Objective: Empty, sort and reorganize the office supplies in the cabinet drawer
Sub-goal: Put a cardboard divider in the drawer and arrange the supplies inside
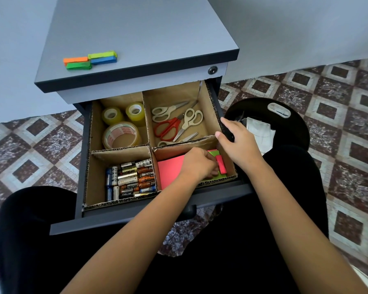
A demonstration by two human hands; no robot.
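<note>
The open drawer (136, 217) holds a cardboard divider (120, 150) with four compartments. In the near right compartment lie pink sticky notes (170, 171), a green pad (214, 153) and a small pink pad (221, 165). My left hand (199, 164) reaches into it, fingers curled onto the pads beside the small pink one. My right hand (238, 141) grips the drawer's right side wall. Tape rolls (121, 128) fill the far left compartment, scissors (176, 122) the far right, batteries (131, 179) the near left.
Several small coloured sticky-note pads (89, 60) lie on the grey cabinet top (136, 28). A black stool (285, 124) with white paper (260, 132) on it stands right of the drawer. My black-clad knees flank the drawer front. Patterned tile floor surrounds the cabinet.
</note>
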